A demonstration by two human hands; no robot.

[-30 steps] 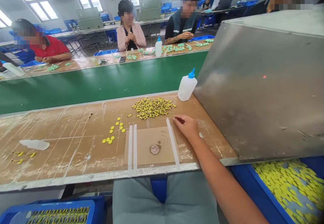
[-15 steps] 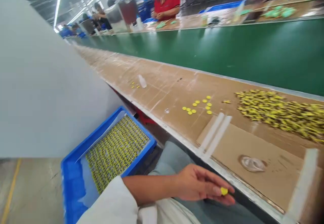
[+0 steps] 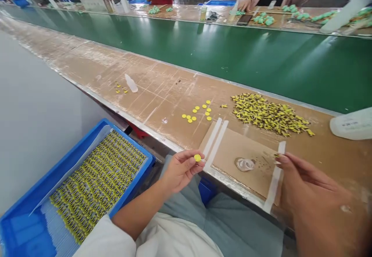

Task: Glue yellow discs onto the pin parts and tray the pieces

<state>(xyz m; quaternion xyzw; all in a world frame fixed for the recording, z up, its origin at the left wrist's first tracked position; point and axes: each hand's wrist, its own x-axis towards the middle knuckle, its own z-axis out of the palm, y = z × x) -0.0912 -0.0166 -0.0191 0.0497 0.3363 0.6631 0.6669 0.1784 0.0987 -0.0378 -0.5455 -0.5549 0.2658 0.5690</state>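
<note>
My left hand (image 3: 181, 170) pinches a round yellow disc (image 3: 197, 158) above the table's front edge, beside white tape strips. At the right, my right hand (image 3: 308, 183) is closed on a small dark and yellow piece (image 3: 277, 155) at its fingertips, over the right side of a cardboard sheet (image 3: 232, 144). A blob of clear glue (image 3: 245, 164) lies on that sheet between my hands. Behind it is a heap of small yellow and dark pieces (image 3: 267, 113). Several loose yellow discs (image 3: 194, 110) lie left of the heap.
A blue tray (image 3: 87, 133) with rows of yellow and dark pieces stands at the lower left. One white bottle (image 3: 131, 83) lies on the table; a larger one (image 3: 353, 124) is at the right edge. People sit beyond the green conveyor belt (image 3: 174, 44).
The view has swung right and downward. My right hand has come into view with a small piece. My left hand still holds the yellow disc, now turned more upward.
</note>
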